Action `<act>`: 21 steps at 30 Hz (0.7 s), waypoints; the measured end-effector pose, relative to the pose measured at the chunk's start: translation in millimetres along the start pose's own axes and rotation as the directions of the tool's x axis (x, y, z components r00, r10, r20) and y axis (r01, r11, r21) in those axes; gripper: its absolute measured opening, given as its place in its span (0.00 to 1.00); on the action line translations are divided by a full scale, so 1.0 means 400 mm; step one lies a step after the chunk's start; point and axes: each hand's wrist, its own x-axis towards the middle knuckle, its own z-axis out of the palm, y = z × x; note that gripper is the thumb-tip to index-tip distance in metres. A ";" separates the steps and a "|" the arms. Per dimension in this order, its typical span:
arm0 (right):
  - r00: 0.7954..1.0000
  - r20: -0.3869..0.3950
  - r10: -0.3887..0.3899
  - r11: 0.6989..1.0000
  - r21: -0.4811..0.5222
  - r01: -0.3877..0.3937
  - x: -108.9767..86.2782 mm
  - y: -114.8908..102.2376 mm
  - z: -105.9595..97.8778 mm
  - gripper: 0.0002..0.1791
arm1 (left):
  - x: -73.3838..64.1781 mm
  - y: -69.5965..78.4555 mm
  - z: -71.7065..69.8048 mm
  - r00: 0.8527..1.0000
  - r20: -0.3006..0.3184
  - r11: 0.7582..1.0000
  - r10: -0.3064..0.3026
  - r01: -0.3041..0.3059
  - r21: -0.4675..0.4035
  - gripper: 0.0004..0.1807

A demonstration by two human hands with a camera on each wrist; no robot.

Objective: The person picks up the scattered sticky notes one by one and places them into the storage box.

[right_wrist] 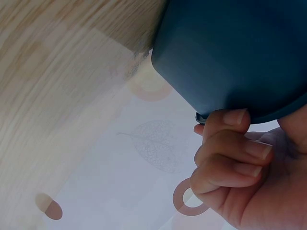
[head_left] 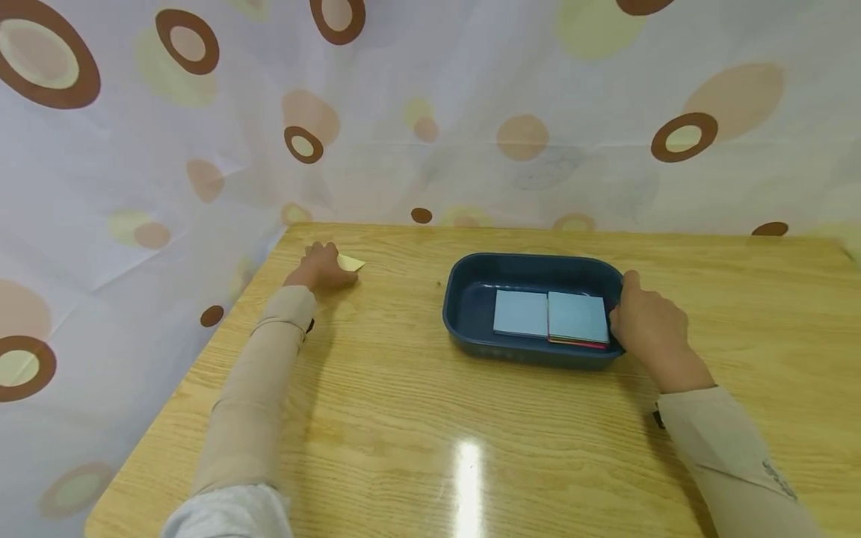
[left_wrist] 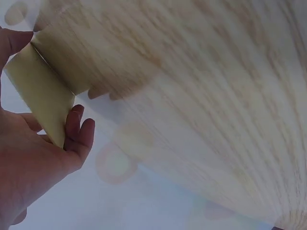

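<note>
At the table's far left, my left hand (head_left: 323,267) holds a thin yellow square of paper (head_left: 350,262). In the left wrist view the yellow square (left_wrist: 43,93) stands tilted on one edge, with the thumb at its upper corner and curled fingers behind and below it. My right hand (head_left: 649,325) grips the right end of a dark blue plastic tub (head_left: 531,355), thumb over the rim. Curled fingers (right_wrist: 235,148) show beneath that rim in the right wrist view. Inside the tub, two light blue paper stacks (head_left: 521,312) lie side by side; the right one shows coloured edges.
The tub sits on a glossy wooden table (head_left: 377,418) that reflects light near the front. A patterned sheet (head_left: 417,97) with brown and yellow circles hangs behind the table and along its left side.
</note>
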 end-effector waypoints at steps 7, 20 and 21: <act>1.000 -0.010 -0.005 1.000 0.001 0.005 -0.002 -0.006 0.003 0.25 | -0.009 -0.013 -0.001 0.998 -0.057 1.000 0.011 -0.012 -0.021 0.36; 1.000 -0.011 0.003 1.000 -0.007 -0.003 -0.004 -0.007 0.001 0.25 | -0.099 0.257 -0.066 0.911 -0.120 0.899 0.395 -0.410 -0.152 0.45; 1.000 -0.014 0.002 1.000 -0.006 -0.002 -0.004 -0.006 0.001 0.24 | -0.111 0.291 -0.068 0.894 -0.113 0.884 0.434 -0.447 -0.135 0.45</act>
